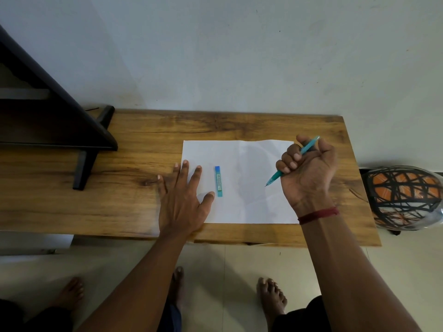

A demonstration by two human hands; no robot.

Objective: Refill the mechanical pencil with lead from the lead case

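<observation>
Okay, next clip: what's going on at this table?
A person stands at a wooden table. The right hand grips the teal mechanical pencil in a fist, tip down over a sheet of paper. The left hand lies flat at the paper's left edge, thumb beside the lead case lying on the sheet.

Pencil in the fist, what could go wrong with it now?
The right hand grips the mechanical pencil in a fist, tip down over the paper; a jab might bend its thin tip. The lead case lies loose by the left hand's thumb; a nudge could slide it away.
</observation>
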